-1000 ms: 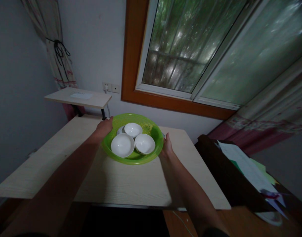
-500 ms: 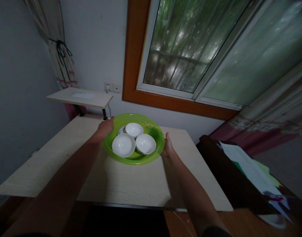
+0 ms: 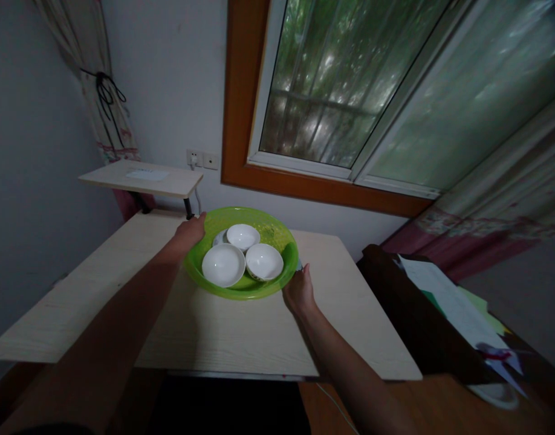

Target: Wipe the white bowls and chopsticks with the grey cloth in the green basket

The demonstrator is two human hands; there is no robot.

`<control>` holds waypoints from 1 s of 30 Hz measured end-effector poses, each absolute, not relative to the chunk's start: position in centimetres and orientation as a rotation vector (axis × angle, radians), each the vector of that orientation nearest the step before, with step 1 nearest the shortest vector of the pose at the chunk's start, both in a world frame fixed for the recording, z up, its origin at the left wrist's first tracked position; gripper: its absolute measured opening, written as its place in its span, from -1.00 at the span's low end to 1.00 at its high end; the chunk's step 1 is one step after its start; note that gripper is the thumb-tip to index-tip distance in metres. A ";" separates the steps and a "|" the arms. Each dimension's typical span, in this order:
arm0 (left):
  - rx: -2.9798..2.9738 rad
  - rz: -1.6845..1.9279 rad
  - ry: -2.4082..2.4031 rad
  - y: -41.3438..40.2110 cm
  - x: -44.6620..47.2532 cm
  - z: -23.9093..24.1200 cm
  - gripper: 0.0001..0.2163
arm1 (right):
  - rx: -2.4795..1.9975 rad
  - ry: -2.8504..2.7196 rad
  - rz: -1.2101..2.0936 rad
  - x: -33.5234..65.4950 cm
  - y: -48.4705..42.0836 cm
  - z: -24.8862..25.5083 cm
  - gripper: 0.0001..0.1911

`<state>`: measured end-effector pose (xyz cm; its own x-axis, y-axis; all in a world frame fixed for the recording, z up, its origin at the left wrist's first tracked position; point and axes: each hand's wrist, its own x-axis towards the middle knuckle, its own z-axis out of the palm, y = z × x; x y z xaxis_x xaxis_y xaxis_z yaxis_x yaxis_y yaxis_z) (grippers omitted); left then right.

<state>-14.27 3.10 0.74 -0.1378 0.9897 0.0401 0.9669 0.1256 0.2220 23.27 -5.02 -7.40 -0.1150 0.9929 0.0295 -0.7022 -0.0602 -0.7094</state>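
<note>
A green plastic basin sits over the pale desk, with several white bowls inside. One bowl is at the front left, another bowl at the right and a third bowl behind them. A further white dish shows partly under the rear one. My left hand is closed on the basin's left rim. My right hand is close against the right side of the basin, thumb raised and fingers mostly hidden. A small pale grey-blue thing shows beside its thumb; its kind is unclear.
The desk carries a raised shelf with a paper on it at the back left. Behind stand a wall with sockets and a wood-framed window. Papers lie on dark furniture at the right.
My right hand has slid down and toward me along the basin's right side, and the pale thing beside it shows more. The left hand keeps its hold. The view has shifted slightly.
</note>
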 end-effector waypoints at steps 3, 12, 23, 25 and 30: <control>1.989 0.295 2.269 3.4 -14.5 0.5 -0.28 | -0.601 -0.677 1.628 23.4 -2.8 -6.9 -0.38; 1.970 0.211 2.305 3.4 -14.3 0.5 -0.28 | -0.857 -0.773 1.878 23.7 4.7 -4.9 -0.08; 1.907 0.212 2.335 2.2 -13.6 1.5 -0.32 | -0.687 -0.731 1.771 23.1 0.0 -4.4 -0.21; 1.905 0.221 2.334 2.2 -13.6 1.4 -0.32 | -0.636 -0.706 1.726 23.0 -1.5 -4.8 -0.29; 1.894 0.300 2.307 2.4 -13.8 1.1 -0.30 | -0.629 -0.613 1.643 24.1 -4.8 -6.6 -0.49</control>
<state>-13.83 2.39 1.10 -0.1967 0.9803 0.0168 0.9520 0.1869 0.2426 24.09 -4.84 -6.57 -0.1409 0.9877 -0.0685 -0.7016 -0.1484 -0.6970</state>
